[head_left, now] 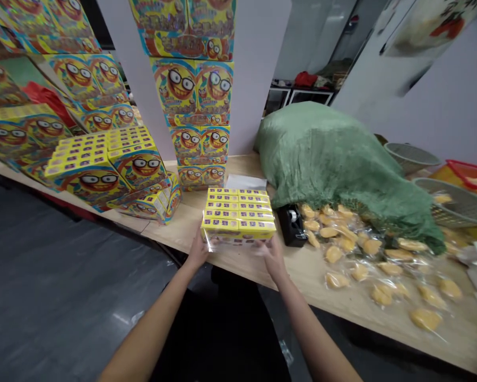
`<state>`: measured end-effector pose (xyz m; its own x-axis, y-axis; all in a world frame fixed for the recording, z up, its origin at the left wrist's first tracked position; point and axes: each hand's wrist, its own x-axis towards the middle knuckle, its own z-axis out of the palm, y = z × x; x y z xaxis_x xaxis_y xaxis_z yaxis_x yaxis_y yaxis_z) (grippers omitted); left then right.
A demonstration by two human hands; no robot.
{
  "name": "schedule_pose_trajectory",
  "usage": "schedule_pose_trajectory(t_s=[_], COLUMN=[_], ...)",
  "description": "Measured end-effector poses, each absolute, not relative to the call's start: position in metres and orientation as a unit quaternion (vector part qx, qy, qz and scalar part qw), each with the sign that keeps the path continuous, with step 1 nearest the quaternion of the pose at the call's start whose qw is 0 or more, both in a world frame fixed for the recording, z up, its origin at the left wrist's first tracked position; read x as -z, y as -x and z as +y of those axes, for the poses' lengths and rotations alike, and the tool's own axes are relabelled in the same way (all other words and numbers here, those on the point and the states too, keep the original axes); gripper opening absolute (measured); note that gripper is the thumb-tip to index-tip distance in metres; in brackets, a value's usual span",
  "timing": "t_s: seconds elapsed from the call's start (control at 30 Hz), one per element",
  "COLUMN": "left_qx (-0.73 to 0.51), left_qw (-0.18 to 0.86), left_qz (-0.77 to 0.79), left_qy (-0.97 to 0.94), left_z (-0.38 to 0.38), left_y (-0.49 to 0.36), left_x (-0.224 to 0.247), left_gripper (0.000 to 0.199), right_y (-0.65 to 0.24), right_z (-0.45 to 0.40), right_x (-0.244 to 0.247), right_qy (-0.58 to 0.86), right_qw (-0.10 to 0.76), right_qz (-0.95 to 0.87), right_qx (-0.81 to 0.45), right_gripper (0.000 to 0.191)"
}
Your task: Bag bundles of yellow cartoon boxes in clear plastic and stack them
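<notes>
The left hand (198,252) and right hand (272,257) have fingers closed on stacked yellow boxes (238,215) inside clear plastic wrap (244,182)

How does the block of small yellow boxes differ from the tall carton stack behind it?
The block of small yellow boxes is low and held between the left hand and right hand, while the tall carton stack rises against a white pillar. The block shows yellow box tops in rows; the stack shows big grinning cartoon faces. Both are yellow, squared-off packaging.
</notes>
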<state>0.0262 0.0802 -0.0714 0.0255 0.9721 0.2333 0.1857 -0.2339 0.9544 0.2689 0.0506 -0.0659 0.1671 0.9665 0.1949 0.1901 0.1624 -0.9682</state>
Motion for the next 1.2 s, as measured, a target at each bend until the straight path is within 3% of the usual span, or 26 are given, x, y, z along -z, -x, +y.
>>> schedule_pose_trajectory(t_s=[0.07, 0.2, 0.33, 0.4, 0.5, 0.57, 0.67, 0.77, 0.97, 1.07, 1.2], left_qx=[-0.497, -0.505, -0.453, -0.396, -0.285, -0.264, -0.309, -0.393, -0.443, -0.465, -0.427], left_qw=[0.388, 0.383, 0.299, 0.177, 0.033, -0.016, -0.077, -0.121, 0.034, 0.04, 0.093], left_qz=[0.485, 0.467, 0.437, 0.4, 0.319, 0.285, 0.276, 0.336, 0.407, 0.422, 0.514], left_qy=[-0.606, -0.617, -0.717, -0.808, -0.903, -0.921, -0.907, -0.847, -0.798, -0.777, -0.738], left_z=[0.079, 0.085, 0.109, 0.118, 0.113, 0.098, 0.075, 0.068, 0.085, 0.078, 0.061], left_y=[-0.025, -0.007, 0.014, 0.018, 0.015, 0.011, 0.008, 0.006, -0.01, -0.023, -0.028], left_x=[0.074, 0.056, 0.006, -0.022, -0.043, -0.037, -0.012, 0.012, 0.037, 0.026, -0.042], left_gripper=[0.068, 0.119, 0.135, 0.119, 0.062, 0.046, 0.049, 0.051, 0.049, 0.045, 0.04], right_y=[-0.271, -0.289, -0.31, -0.314, -0.309, -0.304, -0.298, -0.297, -0.286, -0.282, -0.291], right_z=[0.051, 0.057, 0.072, 0.078, 0.073, 0.061, 0.039, 0.031, 0.049, 0.052, 0.048], right_x=[0.067, 0.056, 0.017, -0.007, -0.031, -0.029, -0.005, 0.028, 0.068, 0.054, -0.023], right_qy=[0.536, 0.526, 0.5, 0.462, 0.388, 0.367, 0.393, 0.455, 0.468, 0.468, 0.514], right_qw=[0.547, 0.553, 0.494, 0.44, 0.372, 0.376, 0.406, 0.446, 0.515, 0.526, 0.469], right_qz=[-0.537, -0.551, -0.672, -0.761, -0.843, -0.845, -0.809, -0.763, -0.715, -0.707, -0.717], right_qx=[-0.354, -0.337, -0.231, -0.118, 0.031, 0.099, 0.159, 0.111, -0.067, -0.066, -0.043], right_gripper=[0.063, 0.105, 0.112, 0.1, 0.065, 0.054, 0.057, 0.054, 0.051, 0.051, 0.045])
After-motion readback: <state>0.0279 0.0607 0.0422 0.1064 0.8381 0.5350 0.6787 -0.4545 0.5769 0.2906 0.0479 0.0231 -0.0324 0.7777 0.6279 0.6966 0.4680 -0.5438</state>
